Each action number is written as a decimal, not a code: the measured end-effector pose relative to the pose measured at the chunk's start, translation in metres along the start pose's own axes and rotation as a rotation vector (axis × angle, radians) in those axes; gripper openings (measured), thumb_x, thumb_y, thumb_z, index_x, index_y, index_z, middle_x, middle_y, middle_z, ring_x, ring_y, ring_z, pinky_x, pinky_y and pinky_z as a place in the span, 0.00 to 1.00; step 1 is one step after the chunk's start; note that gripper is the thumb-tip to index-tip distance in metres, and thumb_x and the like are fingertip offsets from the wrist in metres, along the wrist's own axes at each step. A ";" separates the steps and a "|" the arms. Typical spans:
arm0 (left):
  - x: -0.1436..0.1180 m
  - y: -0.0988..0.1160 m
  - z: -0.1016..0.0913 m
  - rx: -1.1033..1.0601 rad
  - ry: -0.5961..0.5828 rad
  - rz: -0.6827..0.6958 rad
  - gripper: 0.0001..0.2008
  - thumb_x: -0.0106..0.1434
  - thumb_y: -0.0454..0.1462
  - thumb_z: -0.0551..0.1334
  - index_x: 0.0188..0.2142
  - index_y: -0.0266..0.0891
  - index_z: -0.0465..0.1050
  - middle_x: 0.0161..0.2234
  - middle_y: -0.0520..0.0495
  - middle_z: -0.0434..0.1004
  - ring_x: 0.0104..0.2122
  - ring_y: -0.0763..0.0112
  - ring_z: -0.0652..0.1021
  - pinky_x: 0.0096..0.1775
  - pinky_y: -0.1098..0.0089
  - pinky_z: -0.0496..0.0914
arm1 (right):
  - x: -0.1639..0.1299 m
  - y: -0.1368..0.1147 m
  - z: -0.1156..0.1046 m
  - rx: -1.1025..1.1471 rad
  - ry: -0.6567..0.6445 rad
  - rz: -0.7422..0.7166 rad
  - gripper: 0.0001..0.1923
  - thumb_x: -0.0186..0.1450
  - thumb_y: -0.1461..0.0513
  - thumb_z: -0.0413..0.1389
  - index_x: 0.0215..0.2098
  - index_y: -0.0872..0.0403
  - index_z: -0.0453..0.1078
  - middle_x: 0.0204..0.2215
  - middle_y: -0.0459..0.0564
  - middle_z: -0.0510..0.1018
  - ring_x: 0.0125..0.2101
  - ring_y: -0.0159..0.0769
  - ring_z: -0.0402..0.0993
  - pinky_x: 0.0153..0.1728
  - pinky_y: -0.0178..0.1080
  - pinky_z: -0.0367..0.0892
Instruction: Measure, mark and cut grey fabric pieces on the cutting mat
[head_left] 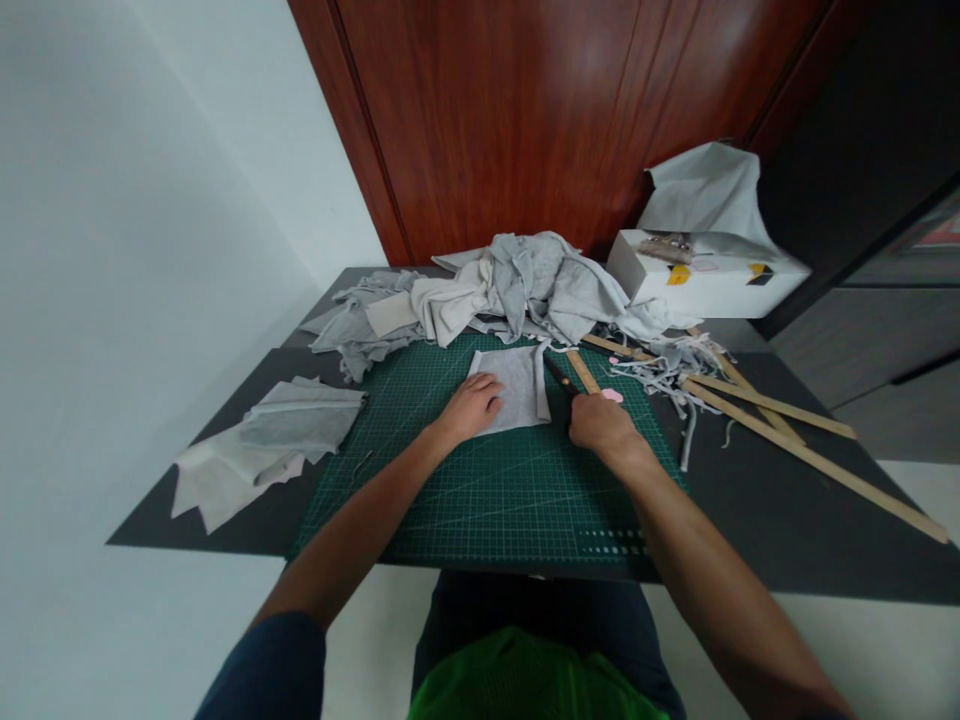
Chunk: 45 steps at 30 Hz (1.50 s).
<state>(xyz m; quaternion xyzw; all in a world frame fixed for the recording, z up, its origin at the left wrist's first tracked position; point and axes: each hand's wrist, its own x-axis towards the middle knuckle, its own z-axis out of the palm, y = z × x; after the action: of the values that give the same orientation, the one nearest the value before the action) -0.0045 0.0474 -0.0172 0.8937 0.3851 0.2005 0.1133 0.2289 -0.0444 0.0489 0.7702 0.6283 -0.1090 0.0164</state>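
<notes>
A light grey square of cloth (517, 385) lies flat on the green cutting mat (480, 500), its right edge looking folded or rolled into a narrow band. My left hand (474, 402) rests on the cloth's left part, fingers stretched out, pressing on it. To the right of the cloth, my right hand (598, 420) is closed around what look like black scissors (559, 374). Their dark tip points up and left toward the cloth's upper right corner; my fingers hide the handles. Just beyond that hand lies a wooden ruler (583, 371), with a small pink piece (613, 396) beside it.
Heaped grey cloth (540, 280) lines the back of the table, and more folded cloth (300, 420) lies left. Thin cut strips (679, 365) and long wooden sticks (817, 455) lie right. A white box (705, 285) with draped cloth stands back right. A wall borders the left.
</notes>
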 end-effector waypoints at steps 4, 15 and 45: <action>-0.009 0.000 0.000 0.123 -0.065 0.023 0.19 0.75 0.38 0.56 0.60 0.37 0.76 0.65 0.36 0.72 0.67 0.56 0.70 0.72 0.53 0.61 | 0.007 -0.016 0.005 -0.007 0.178 -0.082 0.17 0.70 0.68 0.51 0.52 0.65 0.77 0.45 0.72 0.83 0.49 0.53 0.84 0.51 0.46 0.75; -0.031 -0.020 -0.021 0.276 -0.261 -0.145 0.30 0.79 0.49 0.48 0.75 0.45 0.56 0.77 0.43 0.52 0.77 0.51 0.52 0.74 0.42 0.44 | 0.035 -0.022 0.073 0.030 0.177 -0.521 0.32 0.80 0.54 0.38 0.76 0.58 0.57 0.76 0.60 0.56 0.76 0.58 0.49 0.71 0.67 0.51; -0.033 0.033 -0.049 0.349 -0.136 -0.185 0.26 0.77 0.46 0.54 0.32 0.35 0.85 0.33 0.35 0.85 0.41 0.55 0.83 0.51 0.55 0.74 | -0.008 -0.052 0.052 0.135 0.274 -0.479 0.16 0.77 0.62 0.48 0.44 0.59 0.78 0.44 0.63 0.80 0.47 0.49 0.74 0.51 0.46 0.67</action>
<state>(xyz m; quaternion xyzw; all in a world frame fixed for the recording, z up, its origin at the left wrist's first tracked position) -0.0258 0.0029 0.0297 0.8720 0.4859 0.0584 0.0004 0.1689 -0.0491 0.0052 0.6065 0.7802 -0.0461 -0.1461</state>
